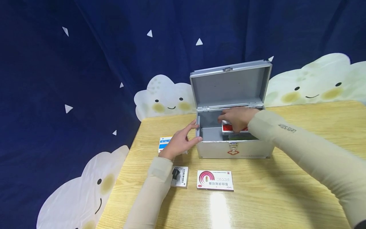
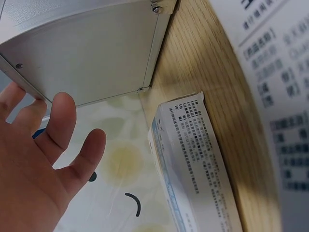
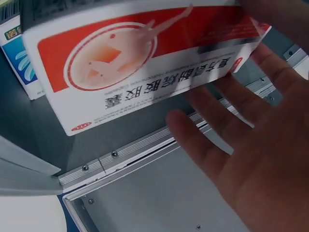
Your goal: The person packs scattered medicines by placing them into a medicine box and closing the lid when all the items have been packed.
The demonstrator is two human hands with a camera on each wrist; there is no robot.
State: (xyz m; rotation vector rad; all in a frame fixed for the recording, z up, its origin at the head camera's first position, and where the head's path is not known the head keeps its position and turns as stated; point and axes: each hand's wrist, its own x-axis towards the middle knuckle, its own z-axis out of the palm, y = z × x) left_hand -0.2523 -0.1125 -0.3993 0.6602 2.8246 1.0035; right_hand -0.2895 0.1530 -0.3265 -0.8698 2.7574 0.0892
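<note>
A silver metal first-aid case [image 1: 211,149] stands on the table with its lid raised and a red cross mark under the front latch. My right hand [image 1: 236,117] reaches into it and grips a red and white medicine box [image 1: 227,128]. In the right wrist view, printed characters and a round picture show on that medicine box [image 3: 159,58], with fingers along its edge; the thumb is mostly out of sight. My left hand [image 1: 181,143] touches the case's left side with spread, relaxed fingers. In the left wrist view, its fingertips rest at the rim of the case [image 2: 91,58].
Left of the case lies a blue and white medicine box [image 1: 164,143], partly behind my left hand. Nearer me are a grey-white box [image 1: 180,176] and a white box with pink arcs [image 1: 215,180]. Inside the case, another blue and white box [image 3: 21,63] shows.
</note>
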